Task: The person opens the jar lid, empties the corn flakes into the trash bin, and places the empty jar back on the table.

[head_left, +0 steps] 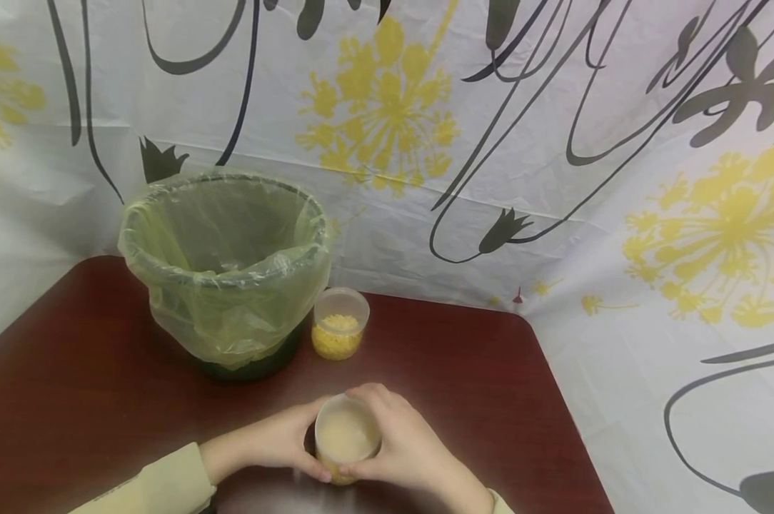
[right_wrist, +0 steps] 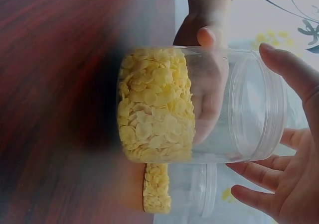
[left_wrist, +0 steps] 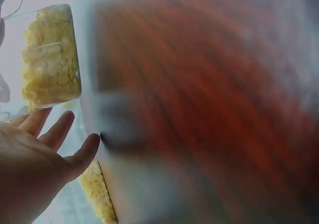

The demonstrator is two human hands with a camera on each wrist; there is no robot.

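Occupying lower centre of the head frame, a jar (head_left: 347, 432) of yellow flakes (right_wrist: 154, 104) is gripped by left hand (head_left: 284, 435) and right hand (head_left: 403, 442), each curved round one side, presumably for steadiness.

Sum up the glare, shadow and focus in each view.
Head view: pale glare on the table near the bottom edge, small glints on the bin bag; left wrist view: table badly smeared and out of focus, flakes at upper left much clearer; right wrist view: held jar fairly sharp, with a soft dark shadow beside its base.
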